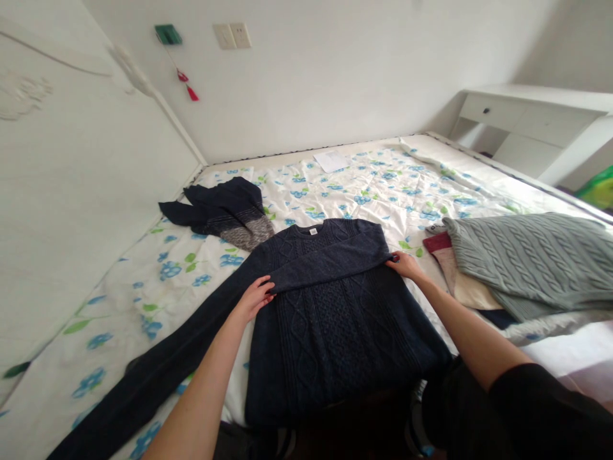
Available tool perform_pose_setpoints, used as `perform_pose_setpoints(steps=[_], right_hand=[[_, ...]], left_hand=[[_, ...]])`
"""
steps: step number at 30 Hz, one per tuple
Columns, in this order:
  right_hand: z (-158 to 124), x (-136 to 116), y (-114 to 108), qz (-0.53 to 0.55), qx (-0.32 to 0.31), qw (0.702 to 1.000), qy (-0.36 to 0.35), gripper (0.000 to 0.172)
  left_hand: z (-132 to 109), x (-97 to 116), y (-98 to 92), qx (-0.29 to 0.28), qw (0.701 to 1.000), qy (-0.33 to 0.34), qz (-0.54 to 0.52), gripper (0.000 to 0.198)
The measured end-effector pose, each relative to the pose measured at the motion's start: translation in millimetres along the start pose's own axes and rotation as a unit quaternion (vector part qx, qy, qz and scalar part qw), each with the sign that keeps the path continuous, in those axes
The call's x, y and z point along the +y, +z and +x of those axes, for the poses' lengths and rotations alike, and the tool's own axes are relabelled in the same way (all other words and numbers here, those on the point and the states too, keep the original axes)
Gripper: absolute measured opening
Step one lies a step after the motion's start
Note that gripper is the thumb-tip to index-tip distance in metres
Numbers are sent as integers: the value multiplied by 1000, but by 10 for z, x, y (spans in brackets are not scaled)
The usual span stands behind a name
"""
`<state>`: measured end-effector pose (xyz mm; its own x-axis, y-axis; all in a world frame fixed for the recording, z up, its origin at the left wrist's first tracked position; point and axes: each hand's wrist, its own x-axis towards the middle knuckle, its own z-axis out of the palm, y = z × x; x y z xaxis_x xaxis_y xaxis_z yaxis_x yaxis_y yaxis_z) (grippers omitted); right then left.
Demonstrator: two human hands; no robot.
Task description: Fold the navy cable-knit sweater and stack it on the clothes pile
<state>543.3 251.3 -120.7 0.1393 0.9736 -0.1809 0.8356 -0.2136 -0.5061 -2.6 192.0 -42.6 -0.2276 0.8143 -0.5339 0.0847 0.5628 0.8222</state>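
Observation:
A dark navy cable-knit sweater lies flat on the flowered bedsheet, collar toward the wall. One sleeve is folded across the chest; the other stretches out toward the lower left. My left hand rests on the cuff end of the folded sleeve, fingers curled over it. My right hand pinches the sweater's right edge at the sleeve fold.
A dark folded garment with a grey hem lies at the back left. A stack with a grey-green knit on top sits at the right. White paper lies near the wall. A white desk stands beyond the bed.

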Motion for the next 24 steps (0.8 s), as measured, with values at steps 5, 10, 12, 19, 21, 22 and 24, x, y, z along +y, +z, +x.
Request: perform_pose_setpoints(steps=[5, 10, 12, 19, 21, 22, 24], right_hand=[[73, -120, 83, -45, 14, 998, 46, 44], [132, -93, 30, -34, 43, 998, 42, 49], [148, -38, -12, -20, 59, 997, 43, 51], [176, 139, -36, -32, 19, 999, 30, 51], [199, 179, -37, -11, -3, 1000, 3, 49], [213, 201, -39, 10, -12, 1000, -1, 48], [240, 249, -41, 69, -25, 997, 10, 49]], left_hand=[[107, -40, 77, -15, 997, 11, -80, 63], [216, -71, 78, 33, 995, 21, -91, 73], [248, -93, 64, 43, 997, 35, -56, 80], [280, -159, 59, 67, 914, 136, 377, 71], [286, -145, 63, 86, 872, 159, 456, 68], [288, -136, 66, 86, 860, 163, 477, 68], [282, -118, 69, 77, 850, 161, 496, 68]])
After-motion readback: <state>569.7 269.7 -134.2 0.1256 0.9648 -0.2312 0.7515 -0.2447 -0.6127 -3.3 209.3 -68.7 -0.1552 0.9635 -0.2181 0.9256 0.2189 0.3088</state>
